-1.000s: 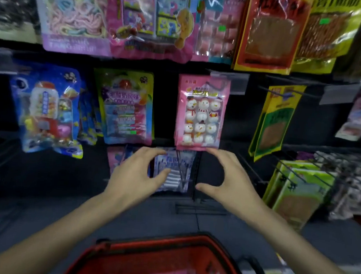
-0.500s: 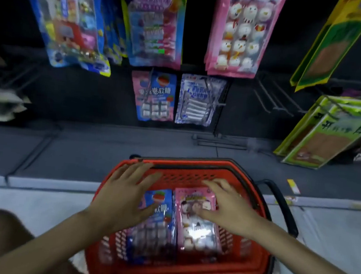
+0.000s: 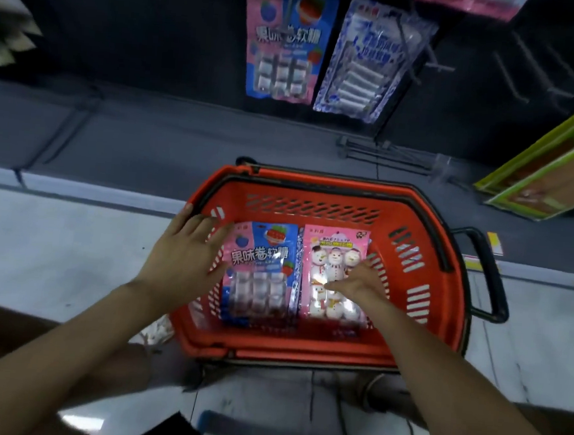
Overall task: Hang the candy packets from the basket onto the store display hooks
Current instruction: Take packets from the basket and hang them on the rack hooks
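A red plastic basket (image 3: pixel 315 185) stands on the floor below the display. Two candy packets lie flat in it: a pink-and-blue fruit candy packet (image 3: pixel 261 266) on the left and a pink snowman candy packet (image 3: pixel 331 251) on the right. My left hand (image 3: pixel 186 254) hovers with spread fingers over the basket's left rim, beside the fruit packet. My right hand (image 3: pixel 359 281) lies on the snowman packet with fingertips on its middle; whether it pinches the packet is unclear. Above, a matching fruit candy packet (image 3: pixel 285 42) and a blue-white packet (image 3: pixel 370 55) hang on hooks.
Bare wire hooks (image 3: pixel 517 64) stick out of the dark display wall at the upper right. Yellow-green snack packets (image 3: pixel 551 162) lean at the right edge. The basket's black handle (image 3: pixel 490 278) lies folded to the right. Pale floor tiles surround the basket.
My view has tilted down from the hanging packets to the basket. Both hands dropped from the display into the basket; the left moved left off the fruit packet, the right stays on the snowman packet.
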`<state>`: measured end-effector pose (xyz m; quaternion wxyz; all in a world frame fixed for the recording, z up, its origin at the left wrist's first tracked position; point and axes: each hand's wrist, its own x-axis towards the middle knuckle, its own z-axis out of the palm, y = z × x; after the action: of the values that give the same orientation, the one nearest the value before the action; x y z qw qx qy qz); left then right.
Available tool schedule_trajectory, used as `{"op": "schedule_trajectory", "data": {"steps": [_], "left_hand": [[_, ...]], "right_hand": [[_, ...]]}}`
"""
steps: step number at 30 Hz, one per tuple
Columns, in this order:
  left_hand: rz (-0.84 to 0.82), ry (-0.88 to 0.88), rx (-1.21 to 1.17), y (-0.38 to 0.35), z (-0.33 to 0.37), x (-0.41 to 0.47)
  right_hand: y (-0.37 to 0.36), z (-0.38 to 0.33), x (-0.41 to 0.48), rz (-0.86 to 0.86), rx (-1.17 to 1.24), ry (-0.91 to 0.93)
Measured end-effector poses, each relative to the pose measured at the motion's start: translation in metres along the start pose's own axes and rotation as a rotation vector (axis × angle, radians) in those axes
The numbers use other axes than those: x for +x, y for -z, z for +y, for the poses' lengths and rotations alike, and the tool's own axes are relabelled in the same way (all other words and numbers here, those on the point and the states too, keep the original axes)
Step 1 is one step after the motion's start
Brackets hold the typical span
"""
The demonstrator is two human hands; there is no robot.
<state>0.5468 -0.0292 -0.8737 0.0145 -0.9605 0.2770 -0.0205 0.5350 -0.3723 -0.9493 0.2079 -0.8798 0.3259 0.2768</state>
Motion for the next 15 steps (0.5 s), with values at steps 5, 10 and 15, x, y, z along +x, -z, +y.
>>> {"op": "schedule_trajectory", "data": {"steps": [5,10,15], "left_hand": [[-0.032,0.001,0.020,-0.006,0.006,-0.001],[-0.056,0.021,0.048,-0.009,0.008,0.002],[-0.027,0.034,0.035,-0.009,0.015,0.007]], "right_hand": [[0.002,0.004,-0.002,0.109,0.035,0.008],[0.031,0.014,-0.013,0.235,0.065,0.126],[0.063,0.027,-0.035,0.277,0.239,0.290]]}}
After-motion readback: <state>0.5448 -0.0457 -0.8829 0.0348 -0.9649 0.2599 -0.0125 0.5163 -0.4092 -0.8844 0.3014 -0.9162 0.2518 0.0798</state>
